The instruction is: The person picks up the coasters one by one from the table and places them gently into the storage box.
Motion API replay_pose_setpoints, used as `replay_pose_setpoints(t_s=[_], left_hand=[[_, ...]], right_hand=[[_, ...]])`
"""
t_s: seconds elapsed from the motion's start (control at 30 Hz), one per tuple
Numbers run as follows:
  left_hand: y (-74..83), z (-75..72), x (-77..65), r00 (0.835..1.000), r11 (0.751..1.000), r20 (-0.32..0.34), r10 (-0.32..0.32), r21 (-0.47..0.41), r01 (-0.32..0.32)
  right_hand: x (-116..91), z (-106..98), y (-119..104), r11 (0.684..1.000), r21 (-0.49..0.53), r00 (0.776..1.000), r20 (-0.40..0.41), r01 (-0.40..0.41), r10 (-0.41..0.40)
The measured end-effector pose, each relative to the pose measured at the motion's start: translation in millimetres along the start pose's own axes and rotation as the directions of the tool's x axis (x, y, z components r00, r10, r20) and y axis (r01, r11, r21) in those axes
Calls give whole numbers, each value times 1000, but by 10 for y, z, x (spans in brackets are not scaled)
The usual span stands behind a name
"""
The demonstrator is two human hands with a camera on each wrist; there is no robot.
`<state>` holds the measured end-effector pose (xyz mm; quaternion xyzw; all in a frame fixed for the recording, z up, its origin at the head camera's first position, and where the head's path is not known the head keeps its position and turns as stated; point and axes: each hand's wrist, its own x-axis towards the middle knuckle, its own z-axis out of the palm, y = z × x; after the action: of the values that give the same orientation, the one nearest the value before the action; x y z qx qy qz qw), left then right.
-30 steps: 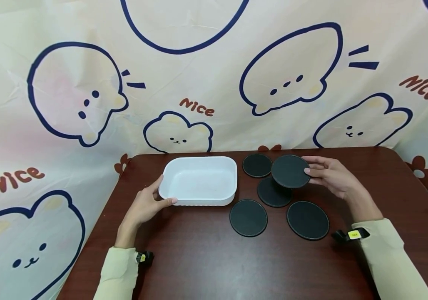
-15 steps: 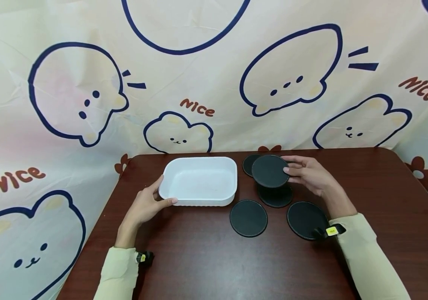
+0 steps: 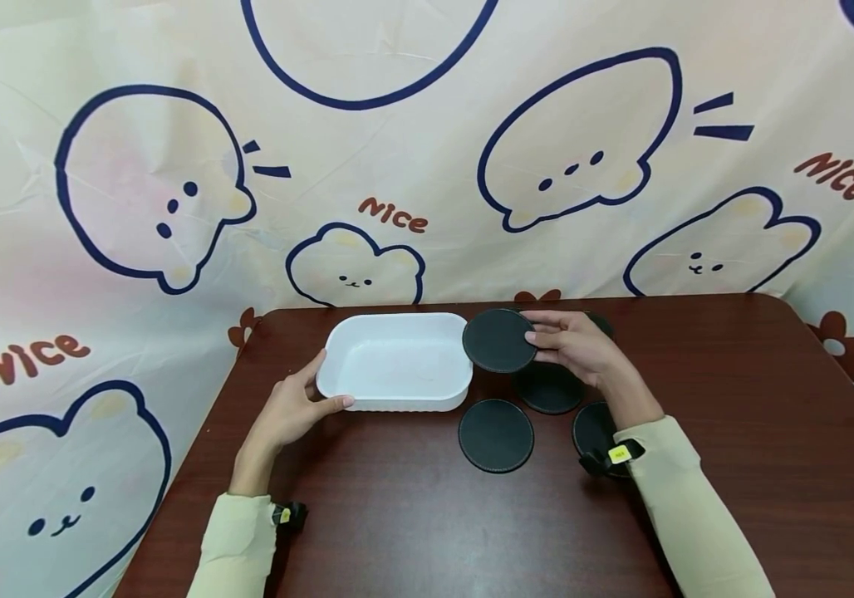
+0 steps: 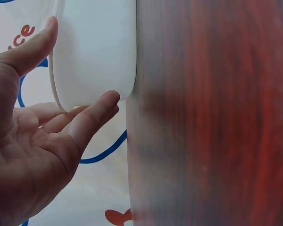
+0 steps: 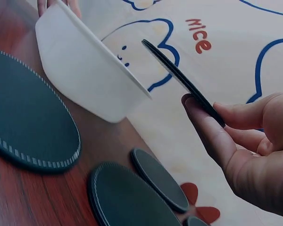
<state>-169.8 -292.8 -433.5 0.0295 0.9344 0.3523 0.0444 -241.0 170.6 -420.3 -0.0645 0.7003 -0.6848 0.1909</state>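
Observation:
My left hand point(image 3: 288, 407) holds the white plastic tub point(image 3: 397, 365) by its left end. In the left wrist view, the thumb point(image 4: 40, 42) lies at the rim, fingers against the end wall point(image 4: 94, 52). My right hand point(image 3: 572, 345) pinches a round black coaster point(image 3: 498, 340) by its right edge, between thumb and fingers. It is raised above the table, overlapping the tub's right rim in the head view. The right wrist view shows the held coaster point(image 5: 179, 77) nearly edge-on and tilted, apart from the tub point(image 5: 85, 66).
Several stitched black coasters lie on the brown table point(image 3: 397, 515): one in front point(image 3: 496, 436), one under the right hand point(image 3: 549, 389), one partly behind the right wrist strap point(image 3: 593, 425), one behind the hand point(image 3: 601, 322). A printed cloth point(image 3: 427, 149) hangs behind.
My right hand has carried the coaster leftward, from above the other coasters to the tub's right edge. My left hand and the tub stay in place.

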Motion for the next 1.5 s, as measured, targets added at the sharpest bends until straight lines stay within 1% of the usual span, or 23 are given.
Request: replay_pose_setpoints(t_s=[0.17, 0.43, 0.63, 0.77, 1.03, 1.23, 1.33, 1.5], left_hand=[[0, 3, 1, 1000, 1000, -1, 4, 6, -4], [5, -4, 2, 1000, 1000, 2, -4, 8, 4], [-3, -9, -3, 1000, 1000, -1, -1, 9, 1], [-4, -7, -2, 1000, 1000, -5, 9, 3, -9], [-4, 0, -1, 1000, 999, -6, -5, -40, 5], [-5, 0, 2, 1000, 998, -9, -20, -57, 20], [-5, 3, 5, 1000, 998, -8, -21, -58, 20], [-14, 5, 2, 1000, 998, -9, -17, -54, 17]], right_hand=[[81, 151, -13, 1000, 16, 1000, 12, 2, -2], [195, 375, -36, 998, 51, 999, 38, 33, -35], [266, 560, -61, 995, 103, 998, 59, 21, -27], [300, 675, -78, 993, 116, 997, 71, 21, -29], [351, 910, -111, 993, 115, 995, 98, 6, -18], [414, 1063, -100, 997, 71, 993, 121, -11, 2], [450, 1125, -89, 998, 63, 992, 123, -16, 9], [497, 1220, -75, 998, 59, 994, 108, -2, -4]])
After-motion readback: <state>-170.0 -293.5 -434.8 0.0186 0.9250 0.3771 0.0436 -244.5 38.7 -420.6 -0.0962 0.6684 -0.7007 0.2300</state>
